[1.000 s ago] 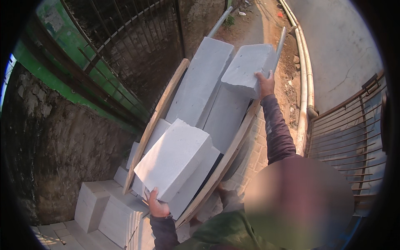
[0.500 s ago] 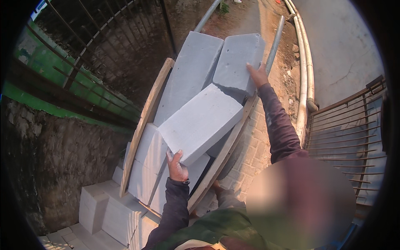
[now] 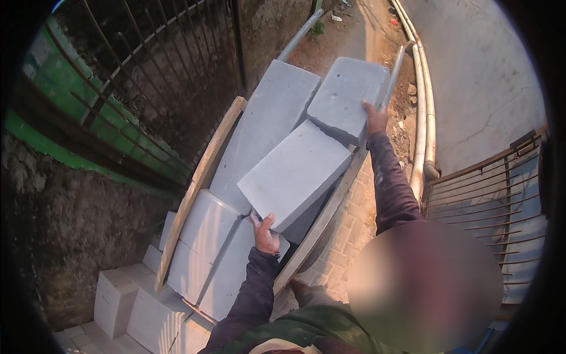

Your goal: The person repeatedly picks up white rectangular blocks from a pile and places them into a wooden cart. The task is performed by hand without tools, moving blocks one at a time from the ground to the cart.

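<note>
A pale grey rectangular block (image 3: 295,174) lies tilted on top of other grey blocks inside a sloping trough with wooden side rails (image 3: 200,183). My left hand (image 3: 265,233) grips this block's lower corner from below. Higher up the slope a second grey block (image 3: 345,97) rests beside a long grey slab (image 3: 268,130). My right hand (image 3: 374,118) clasps that upper block's right edge, arm stretched out. More blocks (image 3: 206,236) fill the trough's lower part under my left hand.
Loose grey blocks (image 3: 115,295) are stacked at the lower left by a rough stone wall (image 3: 59,236). An iron fence (image 3: 147,76) runs along the left. Pipes (image 3: 421,118) and a metal railing (image 3: 495,194) border the right, with brick paving (image 3: 348,236) beside the trough.
The block in my left hand has travelled from the trough's lower end up to its middle, my left hand following it. My right hand stays on the upper block.
</note>
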Motion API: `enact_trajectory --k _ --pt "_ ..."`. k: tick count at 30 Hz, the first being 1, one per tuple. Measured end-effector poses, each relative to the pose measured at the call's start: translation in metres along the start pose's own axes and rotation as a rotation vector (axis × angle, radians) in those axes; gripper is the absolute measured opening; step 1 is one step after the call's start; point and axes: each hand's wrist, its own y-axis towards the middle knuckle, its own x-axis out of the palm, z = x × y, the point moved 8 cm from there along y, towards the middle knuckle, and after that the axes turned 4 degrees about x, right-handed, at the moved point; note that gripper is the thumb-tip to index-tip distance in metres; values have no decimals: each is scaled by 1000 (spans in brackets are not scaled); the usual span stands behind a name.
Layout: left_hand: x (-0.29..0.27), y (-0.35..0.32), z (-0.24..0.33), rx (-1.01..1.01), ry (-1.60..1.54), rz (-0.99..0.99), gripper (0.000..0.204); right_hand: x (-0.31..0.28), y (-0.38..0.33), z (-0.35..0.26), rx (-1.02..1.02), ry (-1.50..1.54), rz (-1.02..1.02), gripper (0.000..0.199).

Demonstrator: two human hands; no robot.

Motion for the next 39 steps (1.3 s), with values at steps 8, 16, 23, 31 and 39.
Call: enact_trajectory --k 8,16,23,31,39 --pt "-8 4 -39 -206 434 -66 77 2 14 75 163 -87 -70 66" --pt "14 2 -12 -319 569 -78 91 -11 25 87 131 -495 -200 72" --pt "-48 -102 -24 145 1756 -167 95 11 72 -11 -69 -1309 108 98" --pt "-56 -138 -48 251 1849 -136 98 54 12 -6 52 -1412 -197 106" --pt "-61 -133 -49 220 1883 -133 94 57 -6 5 42 -1485 -233 108"
